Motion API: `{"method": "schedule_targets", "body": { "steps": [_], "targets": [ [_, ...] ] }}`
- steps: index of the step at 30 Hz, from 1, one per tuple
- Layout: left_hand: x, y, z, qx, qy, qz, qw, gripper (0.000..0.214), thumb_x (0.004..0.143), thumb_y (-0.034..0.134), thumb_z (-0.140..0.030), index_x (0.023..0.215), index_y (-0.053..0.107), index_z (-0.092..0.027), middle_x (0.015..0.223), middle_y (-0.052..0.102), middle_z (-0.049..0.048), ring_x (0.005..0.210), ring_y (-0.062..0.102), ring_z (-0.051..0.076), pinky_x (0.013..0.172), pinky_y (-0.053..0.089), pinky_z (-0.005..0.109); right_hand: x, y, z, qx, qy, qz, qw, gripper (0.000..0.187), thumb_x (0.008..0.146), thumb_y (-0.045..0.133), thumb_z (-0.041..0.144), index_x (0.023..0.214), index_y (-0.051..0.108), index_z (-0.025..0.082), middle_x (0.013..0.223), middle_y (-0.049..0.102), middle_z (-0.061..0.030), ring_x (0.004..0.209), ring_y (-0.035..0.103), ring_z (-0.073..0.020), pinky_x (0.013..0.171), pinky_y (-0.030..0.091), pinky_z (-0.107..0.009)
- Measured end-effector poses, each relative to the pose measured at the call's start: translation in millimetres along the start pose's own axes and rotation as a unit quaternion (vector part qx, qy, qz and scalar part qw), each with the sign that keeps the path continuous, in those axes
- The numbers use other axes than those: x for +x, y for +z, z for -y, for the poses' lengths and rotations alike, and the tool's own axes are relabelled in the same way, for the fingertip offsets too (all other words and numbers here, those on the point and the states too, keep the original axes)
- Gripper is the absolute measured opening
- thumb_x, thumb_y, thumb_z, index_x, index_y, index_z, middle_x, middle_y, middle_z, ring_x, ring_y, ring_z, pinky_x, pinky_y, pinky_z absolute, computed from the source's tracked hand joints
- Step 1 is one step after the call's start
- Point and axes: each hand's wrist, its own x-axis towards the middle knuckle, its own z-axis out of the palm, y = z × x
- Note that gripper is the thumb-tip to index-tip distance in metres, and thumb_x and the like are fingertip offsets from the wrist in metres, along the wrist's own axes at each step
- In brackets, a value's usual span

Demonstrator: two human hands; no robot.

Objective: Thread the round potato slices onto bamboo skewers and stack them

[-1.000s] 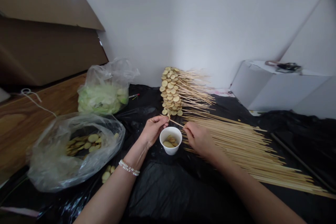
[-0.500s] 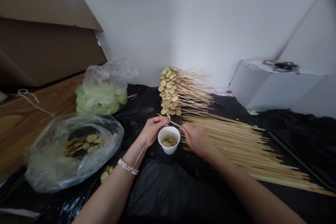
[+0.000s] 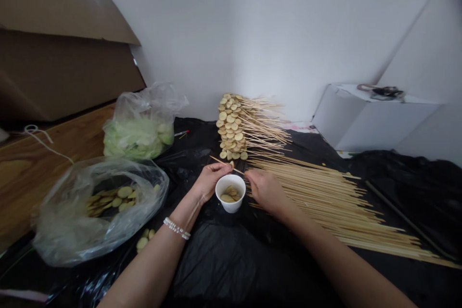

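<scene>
Over black plastic sheeting (image 3: pixel 216 269), near a white cup (image 3: pixel 231 208), pinches a slice (image 3: pixel 232 165) on a skewer (image 3: pixel 238 172) with the nearly closed left hand (image 3: pixel 211 179); grips the same skewer farther right with the curled right hand (image 3: pixel 265 188). Faces a white wall (image 3: pixel 296 33), with a wooden surface (image 3: pixel 86 130) and cardboard box (image 3: pixel 68 74) leftward, a white box (image 3: pixel 342 125) rightward.

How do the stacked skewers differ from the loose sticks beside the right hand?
The stacked skewers carry round slices at their left ends; the loose sticks are bare. The stacked skewers rise in a pile near the wall; the loose sticks lie spread low. Both are thin and pale.
</scene>
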Motion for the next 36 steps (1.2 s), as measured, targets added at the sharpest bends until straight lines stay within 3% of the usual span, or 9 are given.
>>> {"method": "schedule_targets", "body": {
  "steps": [14, 22, 27, 32, 36],
  "targets": [
    [2.8, 5.5, 10.1, 0.024, -0.005, 0.003, 1.000, 0.032, 0.049, 0.087, -0.033, 0.067, 0.072, -0.011, 0.064, 0.067, 0.0044, 0.053, 0.055, 0.011, 0.052, 0.043, 0.023, 9.3, 6.0, 4.4, 0.035, -0.007, -0.014, 0.999, 0.024, 0.095, 0.041, 0.020, 0.078, 0.059, 0.018, 0.077, 0.064, -0.0033, 0.072, 0.056, -0.0134, 0.066, 0.034, -0.023],
    [0.6, -0.8, 2.6, -0.012, 0.003, 0.024, 1.000, 0.036, 0.060, 0.081, -0.041, 0.080, 0.072, -0.013, 0.071, 0.068, 0.0051, 0.060, 0.058, 0.010, 0.058, 0.045, 0.021, 6.8, 4.3, -4.4, 0.081, 0.016, -0.067, 0.994, 0.024, 0.095, 0.041, 0.022, 0.087, 0.063, 0.018, 0.085, 0.068, -0.0049, 0.075, 0.058, -0.0148, 0.071, 0.038, -0.025],
    [-6.9, -8.3, -12.1, 0.135, 0.035, 0.036, 0.990, 0.034, 0.068, 0.074, -0.046, 0.072, 0.071, -0.012, 0.061, 0.062, 0.0027, 0.052, 0.050, 0.008, 0.049, 0.036, 0.018, 2.5, -2.4, -11.4, 0.114, 0.033, -0.092, 0.989, 0.022, 0.092, 0.046, 0.023, 0.085, 0.066, 0.018, 0.082, 0.069, -0.0047, 0.075, 0.060, -0.0158, 0.071, 0.040, -0.026],
    [-16.5, -14.3, -24.0, 0.246, 0.027, 0.152, 0.957, 0.028, 0.068, 0.075, -0.038, 0.085, 0.072, -0.015, 0.079, 0.069, 0.0065, 0.066, 0.060, 0.015, 0.059, 0.044, 0.023, 2.1, -10.5, -8.4, 0.158, 0.059, -0.111, 0.980, 0.016, 0.087, 0.053, 0.023, 0.084, 0.068, 0.019, 0.080, 0.070, -0.0031, 0.070, 0.060, -0.0151, 0.066, 0.040, -0.025],
    [-18.3, -10.3, -25.5, 0.298, 0.095, 0.106, 0.944, 0.023, 0.070, 0.072, -0.035, 0.080, 0.072, -0.014, 0.075, 0.066, 0.0056, 0.065, 0.059, 0.015, 0.059, 0.044, 0.025, 2.8, -17.0, -4.6, 0.198, 0.076, -0.091, 0.973, 0.016, 0.086, 0.052, 0.023, 0.081, 0.066, 0.019, 0.076, 0.069, -0.0020, 0.066, 0.059, -0.0141, 0.062, 0.039, -0.023]
  ]
}}
